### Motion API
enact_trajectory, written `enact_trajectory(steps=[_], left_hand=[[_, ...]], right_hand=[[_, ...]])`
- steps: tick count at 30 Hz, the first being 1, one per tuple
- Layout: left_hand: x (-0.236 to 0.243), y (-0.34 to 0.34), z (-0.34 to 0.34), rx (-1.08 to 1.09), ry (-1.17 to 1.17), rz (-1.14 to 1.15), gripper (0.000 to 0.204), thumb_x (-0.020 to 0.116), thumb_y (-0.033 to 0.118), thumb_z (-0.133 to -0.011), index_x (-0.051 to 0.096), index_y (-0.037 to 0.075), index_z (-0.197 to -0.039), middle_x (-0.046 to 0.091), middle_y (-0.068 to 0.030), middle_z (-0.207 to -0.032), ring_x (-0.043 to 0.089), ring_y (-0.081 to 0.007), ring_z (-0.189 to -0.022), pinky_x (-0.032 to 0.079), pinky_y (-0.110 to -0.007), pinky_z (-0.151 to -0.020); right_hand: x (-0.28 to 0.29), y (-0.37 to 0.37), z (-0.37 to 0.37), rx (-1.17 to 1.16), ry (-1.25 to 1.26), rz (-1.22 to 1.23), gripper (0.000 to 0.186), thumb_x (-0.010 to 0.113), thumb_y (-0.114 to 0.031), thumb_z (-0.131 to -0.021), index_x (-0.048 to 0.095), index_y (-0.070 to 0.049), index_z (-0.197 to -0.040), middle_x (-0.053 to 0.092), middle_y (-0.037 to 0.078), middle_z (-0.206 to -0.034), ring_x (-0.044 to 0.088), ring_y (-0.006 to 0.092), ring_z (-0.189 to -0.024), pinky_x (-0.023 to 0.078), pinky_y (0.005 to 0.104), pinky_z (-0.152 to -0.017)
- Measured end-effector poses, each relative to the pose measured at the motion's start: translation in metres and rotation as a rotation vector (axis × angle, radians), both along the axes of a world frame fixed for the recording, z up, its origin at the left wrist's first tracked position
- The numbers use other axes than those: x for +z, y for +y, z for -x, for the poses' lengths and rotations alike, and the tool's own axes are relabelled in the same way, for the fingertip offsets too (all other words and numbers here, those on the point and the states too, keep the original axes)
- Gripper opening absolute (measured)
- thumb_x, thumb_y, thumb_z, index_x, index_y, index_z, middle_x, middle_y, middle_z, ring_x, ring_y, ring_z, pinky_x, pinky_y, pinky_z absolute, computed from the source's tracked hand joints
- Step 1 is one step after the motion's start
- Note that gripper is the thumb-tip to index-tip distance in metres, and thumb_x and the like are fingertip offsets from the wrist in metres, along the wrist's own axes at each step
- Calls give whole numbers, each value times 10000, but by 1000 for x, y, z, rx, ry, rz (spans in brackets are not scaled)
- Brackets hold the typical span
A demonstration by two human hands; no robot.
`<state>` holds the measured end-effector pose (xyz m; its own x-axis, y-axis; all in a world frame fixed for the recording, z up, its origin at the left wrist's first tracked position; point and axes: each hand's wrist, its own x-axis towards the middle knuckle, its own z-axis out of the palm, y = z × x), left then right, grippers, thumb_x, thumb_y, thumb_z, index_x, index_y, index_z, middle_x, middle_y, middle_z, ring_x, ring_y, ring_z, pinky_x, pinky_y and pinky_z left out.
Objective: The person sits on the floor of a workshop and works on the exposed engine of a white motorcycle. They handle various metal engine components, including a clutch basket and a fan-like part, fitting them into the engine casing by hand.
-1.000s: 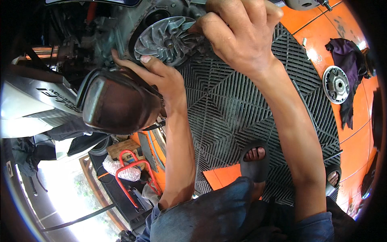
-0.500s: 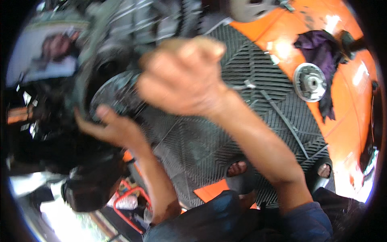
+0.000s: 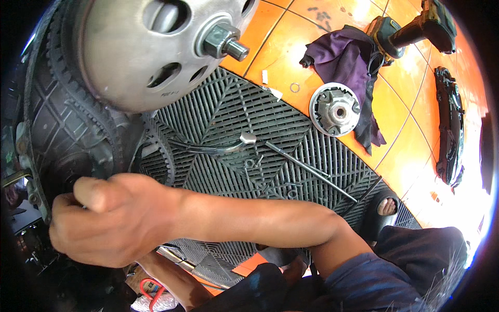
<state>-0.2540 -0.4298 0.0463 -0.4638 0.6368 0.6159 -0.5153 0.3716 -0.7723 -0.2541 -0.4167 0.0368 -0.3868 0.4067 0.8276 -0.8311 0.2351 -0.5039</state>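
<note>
My right hand (image 3: pixel 112 221) is closed in a fist in front of the lower part of an open engine casing (image 3: pixel 34 177). Its curled fingers hide whatever they may hold. Behind it my left hand is hidden; only the left forearm (image 3: pixel 174 281) shows, reaching up toward the casing. A toothed rubber drive belt (image 3: pixel 167 156) runs inside the casing, and one loop of it hangs beside my right wrist. Above stands a large steel clutch bell (image 3: pixel 125 62) with round holes, and a hex nut (image 3: pixel 214 40) sits on its threaded shaft.
On the black ribbed mat (image 3: pixel 218 182) lie a long metal rod (image 3: pixel 312 171), a bent-handled tool (image 3: pixel 218 148) and small nuts. A finned pulley disc (image 3: pixel 335 110) rests by a purple cloth (image 3: pixel 340 54) on orange tiles. Beyond are a cordless power tool (image 3: pixel 403 39) and a black part (image 3: pixel 448 125).
My right hand has come down and left to the casing and now covers my left hand, which showed beside a disc. The view has shifted, bringing the clutch bell in larger.
</note>
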Motion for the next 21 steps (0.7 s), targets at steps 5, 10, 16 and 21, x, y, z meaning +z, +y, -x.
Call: enact_trajectory(steps=[5, 10, 16, 21], left_hand=[[27, -8, -6, 83, 12, 133, 133, 503, 36, -996, 418, 131, -961, 560, -60, -920, 653, -257, -766, 572, -383, -579], [29, -6, -10, 224, 126, 65, 125, 543, 12, -936, 512, 132, -953, 588, -53, -914, 682, -229, -756, 585, -372, -578], [32, -25, -15, 196, 176, -61, 82, 528, 93, -963, 516, 113, -1042, 571, -79, -1017, 655, -246, -858, 563, -388, -682], [32, -36, -20, 97, 125, -166, 163, 517, 159, -986, 494, 95, -1134, 542, -107, -1122, 624, -260, -959, 539, -398, -771]], right_hand=[[11, -12, 1, 4, 18, 59, 161, 611, -272, -771, 707, -144, -793, 618, -1, -948, 579, 217, -1010, 430, 377, -892], [28, -29, -3, 8, 55, 87, 167, 621, -232, -780, 741, -121, -812, 644, 15, -971, 596, 234, -1040, 454, 378, -939], [33, -21, -6, 116, 64, -133, 193, 633, -191, -821, 769, -101, -925, 682, 13, -1071, 591, 253, -1115, 469, 399, -982], [47, -38, -5, 48, 0, -116, 233, 625, -179, -842, 775, -80, -991, 693, 20, -1119, 590, 260, -1141, 469, 416, -988]])
